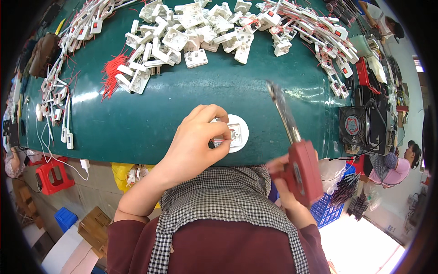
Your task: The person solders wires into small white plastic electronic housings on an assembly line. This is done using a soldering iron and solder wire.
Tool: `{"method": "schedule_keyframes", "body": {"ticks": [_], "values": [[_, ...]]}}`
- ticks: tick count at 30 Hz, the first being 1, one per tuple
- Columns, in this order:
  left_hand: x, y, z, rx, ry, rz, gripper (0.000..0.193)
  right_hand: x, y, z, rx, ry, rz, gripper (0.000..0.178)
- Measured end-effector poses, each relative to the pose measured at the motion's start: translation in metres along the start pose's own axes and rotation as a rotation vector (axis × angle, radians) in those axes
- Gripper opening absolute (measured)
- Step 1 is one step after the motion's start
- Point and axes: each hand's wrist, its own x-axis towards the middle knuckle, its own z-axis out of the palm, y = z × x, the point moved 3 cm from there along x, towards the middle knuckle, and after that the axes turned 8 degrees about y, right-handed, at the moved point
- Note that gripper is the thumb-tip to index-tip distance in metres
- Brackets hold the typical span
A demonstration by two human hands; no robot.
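Tabletop: a green, glossy tabletop, with a heap of white plastic housings at the far side and a bundle of red wires left of it.
Round white piece: a disc-shaped piece lying on the tabletop close to the near edge.
Left hand: fingers curled over the left side of the piece; whether they pinch something small inside, I cannot tell.
Right hand: wrapped around the handle of a red tool, its metal shaft angled up, well apart from the piece.
Fingertip risk: a badly aimed shaft could strike the left hand, whose fingers crowd the piece.
Skid risk: a light hold on the glossy surface could let the piece turn or slide off the edge.
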Motion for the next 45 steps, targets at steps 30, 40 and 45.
{"method": "schedule_keyframes", "body": {"ticks": [30,40,45], "values": [[-0.016,-0.002,0.017,-0.071,0.279,-0.048,0.008,-0.038,-0.024,-0.058,-0.279,-0.147,0.146,0.065],[-0.016,0.001,0.017,-0.029,0.289,-0.054,0.007,-0.027,-0.033,-0.055,-0.374,-0.169,0.113,0.064],[-0.017,0.003,0.016,-0.022,0.284,-0.054,0.006,-0.030,-0.033,-0.058,-0.430,-0.174,0.075,0.064]]}}
